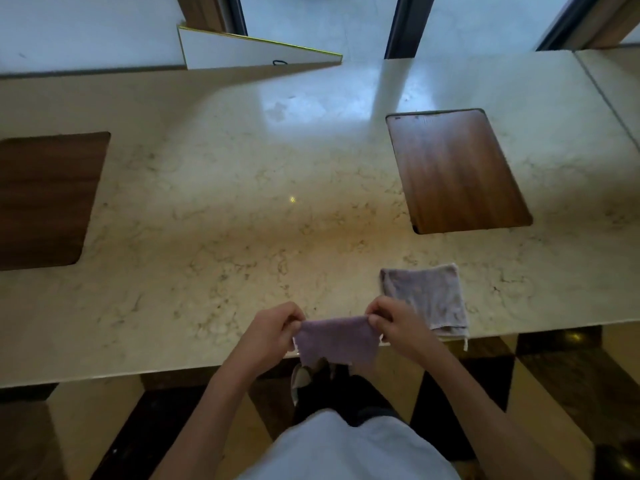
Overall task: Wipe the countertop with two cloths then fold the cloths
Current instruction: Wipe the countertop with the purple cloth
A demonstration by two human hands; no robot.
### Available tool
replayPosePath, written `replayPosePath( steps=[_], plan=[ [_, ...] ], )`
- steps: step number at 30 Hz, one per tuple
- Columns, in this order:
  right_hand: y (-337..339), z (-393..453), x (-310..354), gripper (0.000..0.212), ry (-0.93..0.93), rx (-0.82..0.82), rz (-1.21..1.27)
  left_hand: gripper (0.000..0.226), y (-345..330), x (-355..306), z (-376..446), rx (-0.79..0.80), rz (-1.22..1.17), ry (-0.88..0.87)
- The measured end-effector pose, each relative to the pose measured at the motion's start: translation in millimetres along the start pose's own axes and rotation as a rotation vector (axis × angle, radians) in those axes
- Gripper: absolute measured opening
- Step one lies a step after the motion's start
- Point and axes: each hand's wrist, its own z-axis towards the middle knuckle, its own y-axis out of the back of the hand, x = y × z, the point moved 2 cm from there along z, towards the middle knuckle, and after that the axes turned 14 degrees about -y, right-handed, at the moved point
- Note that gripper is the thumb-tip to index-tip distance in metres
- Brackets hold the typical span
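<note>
A purple cloth (335, 341) hangs folded over the near edge of the marble countertop (242, 202), stretched between both hands. My left hand (273, 327) pinches its upper left corner, and my right hand (394, 323) pinches its upper right corner. A second, paler purple cloth (426, 296) lies folded flat on the countertop just right of my right hand, its near edge overhanging the counter a little. Neither hand touches that one.
Two wooden inset panels sit in the counter: one at the right (457, 171), one at the left edge (45, 199). A white gold-edged board (249, 51) leans at the back. Below the counter edge is a dark and light tiled floor (554, 393).
</note>
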Motion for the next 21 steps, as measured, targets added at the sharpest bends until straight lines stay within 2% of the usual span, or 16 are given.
replayPosePath(
  steps=[3,5,10,14,17,21],
  plan=[
    [1,23,9,0.008,-0.021,-0.095,-0.042,0.025,3,3,21,-0.024,0.058,0.024],
    [-2,37,15,0.007,-0.029,-0.158,-0.115,0.013,5,8,39,-0.016,0.126,0.008],
    [-9,56,25,0.014,-0.13,-0.279,-0.163,0.011,0,17,73,-0.017,0.232,0.053],
    [-37,39,37,0.021,0.001,-0.427,-0.127,0.017,0,27,63,-0.133,0.169,0.099],
    [-69,24,41,0.018,0.094,-0.529,-0.191,0.019,3,42,39,-0.299,0.135,0.099],
    [-95,25,41,0.035,-0.053,-0.615,-0.28,0.028,17,73,1,-0.455,0.279,0.105]
  ],
)
